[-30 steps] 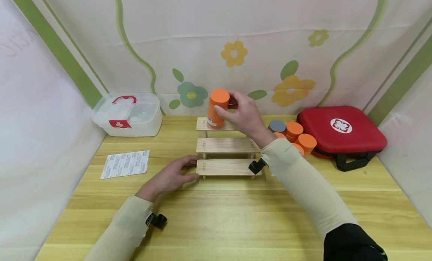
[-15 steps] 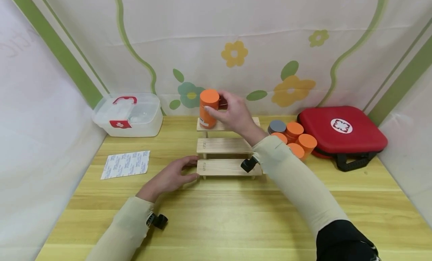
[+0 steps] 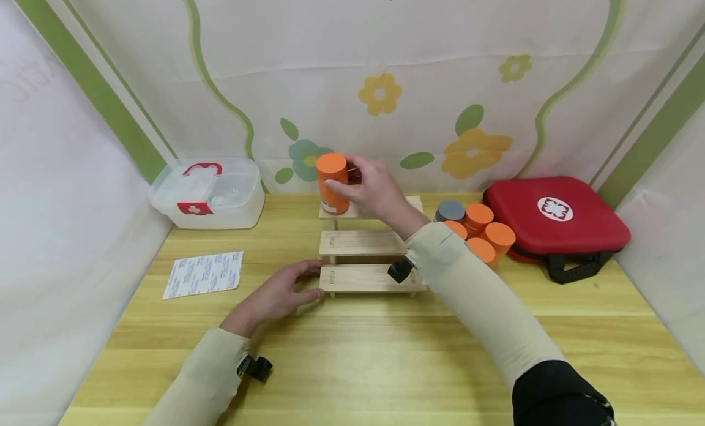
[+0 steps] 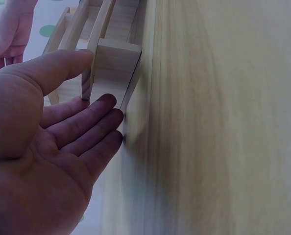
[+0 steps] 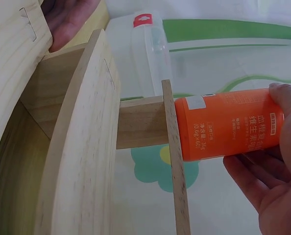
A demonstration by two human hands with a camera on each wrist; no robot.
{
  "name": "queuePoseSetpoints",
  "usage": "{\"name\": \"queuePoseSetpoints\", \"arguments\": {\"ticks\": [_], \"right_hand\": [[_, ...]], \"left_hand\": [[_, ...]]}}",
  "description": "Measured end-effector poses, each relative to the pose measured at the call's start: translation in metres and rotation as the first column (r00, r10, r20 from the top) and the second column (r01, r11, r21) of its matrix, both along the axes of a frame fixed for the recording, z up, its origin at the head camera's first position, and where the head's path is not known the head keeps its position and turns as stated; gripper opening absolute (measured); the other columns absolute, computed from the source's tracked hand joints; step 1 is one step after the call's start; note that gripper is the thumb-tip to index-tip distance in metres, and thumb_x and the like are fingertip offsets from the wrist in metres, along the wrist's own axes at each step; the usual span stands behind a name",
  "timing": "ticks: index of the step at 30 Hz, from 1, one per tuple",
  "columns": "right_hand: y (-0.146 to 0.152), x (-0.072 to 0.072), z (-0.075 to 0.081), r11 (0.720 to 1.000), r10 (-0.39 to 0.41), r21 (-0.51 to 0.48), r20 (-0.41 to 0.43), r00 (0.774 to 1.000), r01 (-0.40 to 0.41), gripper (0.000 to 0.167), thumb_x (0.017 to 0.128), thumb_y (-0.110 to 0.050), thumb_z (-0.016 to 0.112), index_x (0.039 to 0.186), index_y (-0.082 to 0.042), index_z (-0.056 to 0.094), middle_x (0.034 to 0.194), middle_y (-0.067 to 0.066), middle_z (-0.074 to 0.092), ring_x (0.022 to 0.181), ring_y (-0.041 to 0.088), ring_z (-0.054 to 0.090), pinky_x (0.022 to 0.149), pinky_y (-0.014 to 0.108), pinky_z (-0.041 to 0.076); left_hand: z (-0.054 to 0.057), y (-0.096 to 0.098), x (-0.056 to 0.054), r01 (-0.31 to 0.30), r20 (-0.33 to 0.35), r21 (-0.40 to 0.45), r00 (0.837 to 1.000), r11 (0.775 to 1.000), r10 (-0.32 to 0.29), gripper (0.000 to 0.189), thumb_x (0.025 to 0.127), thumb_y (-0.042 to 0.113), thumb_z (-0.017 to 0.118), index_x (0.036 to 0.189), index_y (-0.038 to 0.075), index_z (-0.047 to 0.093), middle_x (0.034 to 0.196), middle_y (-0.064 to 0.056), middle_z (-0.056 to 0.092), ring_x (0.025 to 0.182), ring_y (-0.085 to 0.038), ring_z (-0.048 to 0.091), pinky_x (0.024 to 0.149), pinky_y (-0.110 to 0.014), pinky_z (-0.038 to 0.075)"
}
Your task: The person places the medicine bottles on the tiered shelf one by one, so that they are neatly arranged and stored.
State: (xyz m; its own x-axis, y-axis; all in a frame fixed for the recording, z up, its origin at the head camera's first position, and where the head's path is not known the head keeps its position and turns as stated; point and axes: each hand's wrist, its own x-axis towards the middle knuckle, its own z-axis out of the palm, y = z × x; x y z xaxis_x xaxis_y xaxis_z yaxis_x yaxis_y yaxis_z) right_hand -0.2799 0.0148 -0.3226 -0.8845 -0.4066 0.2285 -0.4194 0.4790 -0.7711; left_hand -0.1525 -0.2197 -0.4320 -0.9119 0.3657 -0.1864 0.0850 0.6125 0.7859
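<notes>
An orange pill bottle (image 3: 333, 184) with a printed label stands at the left end of the top step of a three-step wooden rack (image 3: 363, 243). My right hand (image 3: 377, 190) grips it from the right, thumb in front and fingers behind. In the right wrist view the bottle's base (image 5: 184, 129) meets the top board. At the rack's lower left end is my left hand (image 3: 279, 294), its fingers extended and loosely bent. In the left wrist view the thumb (image 4: 69, 68) touches the bottom board's end, and the other fingertips lie beside the rack's side panel (image 4: 116, 68).
Several orange-lidded bottles (image 3: 499, 236) and one grey-lidded bottle (image 3: 450, 210) stand right of the rack, beside a red first-aid case (image 3: 556, 224). On the left are a clear first-aid box (image 3: 237, 196) and a printed white sheet (image 3: 204, 274). A patterned curtain (image 3: 330, 34) hangs behind.
My right hand has moved left along the top step with the orange bottle, to the step's left end. The left hand has stayed at the rack. The head view has tilted slightly.
</notes>
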Motion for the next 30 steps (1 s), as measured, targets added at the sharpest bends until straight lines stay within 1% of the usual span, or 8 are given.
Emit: {"name": "queuePoseSetpoints", "arguments": {"ticks": [3,6,10,12,15,18,23,30], "right_hand": [[0.001,0.001,0.000,1.000,-0.002,0.021,0.018,1.000,0.001,0.060,0.101,-0.038,0.079,0.146,-0.003,0.061,0.136,0.013,0.072,0.122,0.027,0.072,0.105,0.038,0.062],[0.004,0.001,-0.001,1.000,0.000,0.025,0.048,0.999,-0.001,0.063,0.100,-0.040,0.079,0.149,-0.006,0.059,0.139,0.011,0.072,0.125,0.026,0.071,0.107,0.038,0.061],[0.007,0.000,0.000,1.000,0.009,0.001,0.092,0.996,-0.009,0.071,0.101,-0.042,0.078,0.157,-0.008,0.052,0.146,0.009,0.068,0.132,0.025,0.068,0.112,0.038,0.058],[0.009,0.000,0.002,1.000,0.010,-0.011,0.099,0.995,-0.008,0.074,0.100,-0.041,0.079,0.159,-0.008,0.050,0.148,0.010,0.067,0.134,0.026,0.067,0.114,0.039,0.057],[0.013,0.001,0.005,1.000,0.014,-0.025,0.089,0.996,-0.012,0.077,0.099,-0.039,0.081,0.161,-0.006,0.048,0.151,0.012,0.065,0.137,0.029,0.066,0.117,0.040,0.055],[0.019,0.003,0.006,0.999,0.023,-0.032,0.058,0.998,-0.021,0.076,0.098,-0.036,0.082,0.160,-0.005,0.050,0.153,0.014,0.064,0.138,0.030,0.065,0.119,0.041,0.053],[0.030,0.009,0.007,0.997,0.025,-0.070,0.013,1.000,-0.024,0.069,0.099,-0.033,0.082,0.156,-0.005,0.055,0.153,0.014,0.065,0.139,0.029,0.065,0.120,0.041,0.053],[0.042,0.016,0.009,0.993,0.020,-0.118,-0.005,1.000,-0.020,0.063,0.100,-0.026,0.081,0.152,0.000,0.058,0.151,0.016,0.065,0.139,0.031,0.065,0.119,0.041,0.053]], "left_hand": [[-0.001,0.000,0.000,-0.001,0.006,-0.001,1.000,1.000,0.001,0.065,0.103,0.025,0.075,0.160,0.008,0.050,0.156,-0.013,0.062,0.149,-0.036,0.054,0.129,-0.058,0.039],[-0.003,0.000,0.000,0.000,0.007,-0.010,1.000,1.000,0.000,0.065,0.103,0.027,0.075,0.160,0.009,0.050,0.157,-0.012,0.061,0.149,-0.035,0.054,0.129,-0.058,0.039],[-0.003,0.000,0.000,-0.003,0.000,-0.030,1.000,1.000,0.003,0.065,0.103,0.030,0.075,0.159,0.010,0.051,0.158,-0.013,0.060,0.150,-0.036,0.053,0.129,-0.059,0.039],[-0.002,-0.001,0.000,-0.003,-0.003,-0.034,1.000,0.999,0.003,0.065,0.103,0.030,0.076,0.159,0.009,0.051,0.159,-0.013,0.059,0.150,-0.036,0.052,0.129,-0.059,0.038],[0.000,-0.001,-0.001,0.000,-0.013,-0.029,1.000,1.000,0.000,0.066,0.102,0.028,0.077,0.159,0.008,0.051,0.159,-0.014,0.058,0.150,-0.038,0.052,0.129,-0.060,0.038],[0.001,-0.001,-0.001,0.005,-0.021,-0.011,1.000,1.000,-0.005,0.067,0.101,0.026,0.078,0.159,0.006,0.050,0.160,-0.015,0.057,0.151,-0.038,0.052,0.129,-0.059,0.038],[0.000,0.000,-0.001,-0.002,-0.011,0.021,1.000,1.000,0.002,0.069,0.100,0.030,0.079,0.159,0.008,0.050,0.162,-0.014,0.055,0.153,-0.038,0.050,0.130,-0.060,0.037],[-0.001,0.000,-0.001,-0.019,-0.021,0.012,1.000,1.000,0.019,0.064,0.101,0.028,0.079,0.156,0.009,0.054,0.161,-0.015,0.056,0.152,-0.039,0.051,0.129,-0.060,0.038]]}}
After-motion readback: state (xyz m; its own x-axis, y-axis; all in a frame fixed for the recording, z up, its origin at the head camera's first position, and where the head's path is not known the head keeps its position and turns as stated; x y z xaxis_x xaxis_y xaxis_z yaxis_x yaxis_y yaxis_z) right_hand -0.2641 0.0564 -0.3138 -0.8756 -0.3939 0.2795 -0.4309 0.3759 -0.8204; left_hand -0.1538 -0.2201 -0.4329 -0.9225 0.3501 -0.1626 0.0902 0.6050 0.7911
